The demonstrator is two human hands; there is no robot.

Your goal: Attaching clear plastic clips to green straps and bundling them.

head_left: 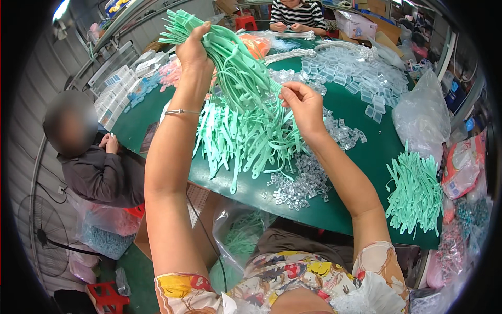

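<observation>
My left hand (194, 51) is raised over the table, its fingers wrapped round a thick bundle of mint-green plastic straps (238, 65). The straps fan out and droop to the right of that hand. At the bundle's right edge, my right hand (306, 107) pinches a ribbed strap end between thumb and fingers. Beneath both hands spreads a loose pile of the same mint-green straps (222, 133) on the green table (361, 162). Small clear plastic clips (300, 186) lie beside this pile, near the table's front edge.
Another mint-green strap heap (413, 191) lies at right. Clear plastic boxes (348, 70) cover the far right tabletop, near a stuffed plastic bag (421, 112). One person (104, 167) sits at left, another (297, 17) across the table. An open bag of green pieces (243, 230) stands below the edge.
</observation>
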